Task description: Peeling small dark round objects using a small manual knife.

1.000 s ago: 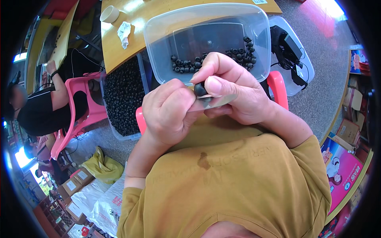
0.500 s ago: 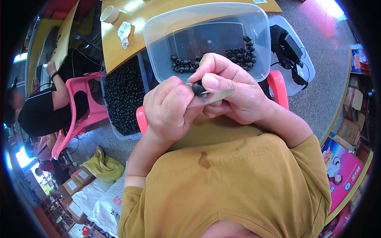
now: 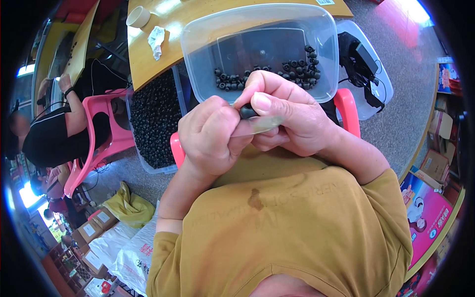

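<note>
In front of my chest my two hands are close together. My left hand (image 3: 209,134) is closed in a fist round a thin, shiny flat blade (image 3: 267,123); any handle is hidden in the fingers. The blade sticks out toward the right hand, its far end near those fingers. Between thumb and forefinger my right hand (image 3: 292,116) pinches a small black rounded part (image 3: 248,111), just above the blade. Whether the edge touches the part I cannot tell. Beyond the hands a clear plastic tub (image 3: 203,47) holds several similar black parts (image 3: 299,69).
To the left a second tub (image 3: 176,96) is filled with black parts. A wooden table (image 3: 170,42) carries a white cup (image 3: 138,17) and crumpled tissue (image 3: 156,42). Another tub (image 3: 383,74) with a black adapter (image 3: 363,58) stands right. A person (image 3: 54,131) sits left by a pink chair (image 3: 94,133).
The blade has turned slightly in my left hand, and the black part has rolled a little in my right fingers. At far left, the other person's hands have shifted.
</note>
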